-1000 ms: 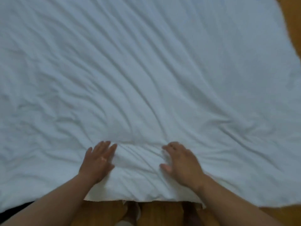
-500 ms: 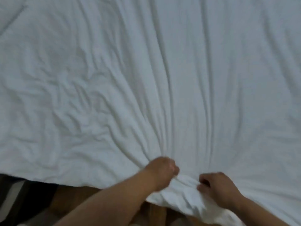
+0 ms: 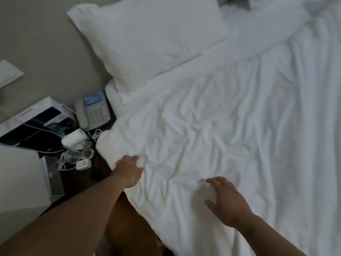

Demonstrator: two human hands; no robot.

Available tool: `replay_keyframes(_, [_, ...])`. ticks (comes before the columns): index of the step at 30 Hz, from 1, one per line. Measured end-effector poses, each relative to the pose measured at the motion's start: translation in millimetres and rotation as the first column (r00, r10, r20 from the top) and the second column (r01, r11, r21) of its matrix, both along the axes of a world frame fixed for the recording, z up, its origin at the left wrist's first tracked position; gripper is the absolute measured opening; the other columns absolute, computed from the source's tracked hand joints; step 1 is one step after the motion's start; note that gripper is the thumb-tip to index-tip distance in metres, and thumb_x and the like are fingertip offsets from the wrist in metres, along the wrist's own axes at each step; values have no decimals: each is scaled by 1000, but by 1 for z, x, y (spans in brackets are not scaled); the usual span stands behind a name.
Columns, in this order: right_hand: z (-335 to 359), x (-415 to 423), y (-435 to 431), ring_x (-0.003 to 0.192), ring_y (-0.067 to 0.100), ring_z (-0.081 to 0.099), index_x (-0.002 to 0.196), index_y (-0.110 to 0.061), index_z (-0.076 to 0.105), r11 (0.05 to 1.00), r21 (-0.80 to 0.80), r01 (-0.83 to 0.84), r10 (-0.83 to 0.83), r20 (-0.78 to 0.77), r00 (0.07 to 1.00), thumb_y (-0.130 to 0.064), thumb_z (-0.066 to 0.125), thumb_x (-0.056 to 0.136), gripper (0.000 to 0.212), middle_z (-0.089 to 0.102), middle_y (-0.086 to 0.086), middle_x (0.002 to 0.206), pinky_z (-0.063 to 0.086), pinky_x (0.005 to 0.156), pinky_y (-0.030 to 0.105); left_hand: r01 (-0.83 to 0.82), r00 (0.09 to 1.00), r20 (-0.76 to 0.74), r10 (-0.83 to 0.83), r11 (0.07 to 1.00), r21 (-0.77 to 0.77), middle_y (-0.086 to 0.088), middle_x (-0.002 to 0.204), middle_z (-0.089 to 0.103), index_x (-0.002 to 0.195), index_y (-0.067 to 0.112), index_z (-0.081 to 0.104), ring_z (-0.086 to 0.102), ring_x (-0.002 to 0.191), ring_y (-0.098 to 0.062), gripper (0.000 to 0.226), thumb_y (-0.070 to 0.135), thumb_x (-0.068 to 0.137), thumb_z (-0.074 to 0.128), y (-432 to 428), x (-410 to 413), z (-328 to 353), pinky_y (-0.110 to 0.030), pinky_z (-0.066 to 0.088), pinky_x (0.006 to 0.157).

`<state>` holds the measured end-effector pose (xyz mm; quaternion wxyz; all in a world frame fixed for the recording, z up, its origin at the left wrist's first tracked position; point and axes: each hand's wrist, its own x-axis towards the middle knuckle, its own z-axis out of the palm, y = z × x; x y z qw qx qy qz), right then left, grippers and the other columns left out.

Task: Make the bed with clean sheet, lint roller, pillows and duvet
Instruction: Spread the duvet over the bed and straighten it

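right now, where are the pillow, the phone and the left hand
pillow [image 3: 147, 39]: head view, middle of its white top face
phone [image 3: 94, 110]: head view, on the keypad
left hand [image 3: 130, 169]: head view, middle of the hand

Nothing can be read. The telephone [image 3: 94, 108] on the bench [image 3: 84, 179] left of the bed [image 3: 111, 95] has a lit screen and a keypad, both too blurred for digits. Faint print on the box [image 3: 35, 117] and on the far-left card [image 3: 9, 72] is illegible.
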<state>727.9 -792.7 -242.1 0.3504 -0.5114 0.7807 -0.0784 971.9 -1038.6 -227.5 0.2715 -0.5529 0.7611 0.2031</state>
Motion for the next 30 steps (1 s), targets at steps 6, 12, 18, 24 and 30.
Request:
replay_keyframes(6, [1, -10, -190, 142, 22, 36, 154, -31, 27, 973, -162, -164, 132, -195, 972, -42, 52, 98, 62, 24, -1, 160, 40, 110, 33, -187, 957, -268, 111, 942, -278, -10, 158, 20, 156, 19, 19, 24, 143, -31, 76, 45, 95, 57, -150, 26, -11, -39, 26, 117])
replay_keyframes(12, [11, 18, -411, 154, 25, 3, 159, -35, 4, 862, -140, -487, 386, -443, 809, -46, 70, 87, 98, -3, -3, 168, 25, 120, 51, -107, 960, -247, 129, 989, 102, -6, 122, 63, 124, 14, 59, 61, 110, -27, 78, 63, 66, 79, -196, 28, -43, -31, 49, 86])
replay_keyframes(18, [3, 39, -465, 135, 23, 47, 148, -40, 40, 527, 452, -720, 850, -310, 427, -63, 83, 56, 104, 58, -5, 139, 31, 115, 48, 304, 804, -518, -291, 951, -63, 3, 136, 48, 129, 22, 58, 44, 126, -19, 59, 60, 83, 58, -151, 16, -28, -35, 34, 108])
replay_keyframes(24, [58, -7, -451, 75, 4, 62, 79, -31, 70, 601, 455, -657, 754, -50, 655, -53, 88, 58, 35, 65, -13, 71, 47, 61, 18, 214, 956, -262, -136, 929, 301, 4, 105, 61, 120, 29, 45, 59, 91, -17, 71, 68, 69, 74, -195, 54, -4, -34, 52, 80])
replay_keyframes(30, [102, -25, -527, 97, 13, 66, 103, -27, 72, 787, 189, -587, 611, -361, 704, -63, 85, 62, 56, 71, -9, 97, 52, 80, 26, 103, 976, -187, -114, 992, -67, -1, 100, 68, 103, 22, 71, 63, 87, -17, 101, 104, 51, 43, -293, 50, 9, -30, 51, 78])
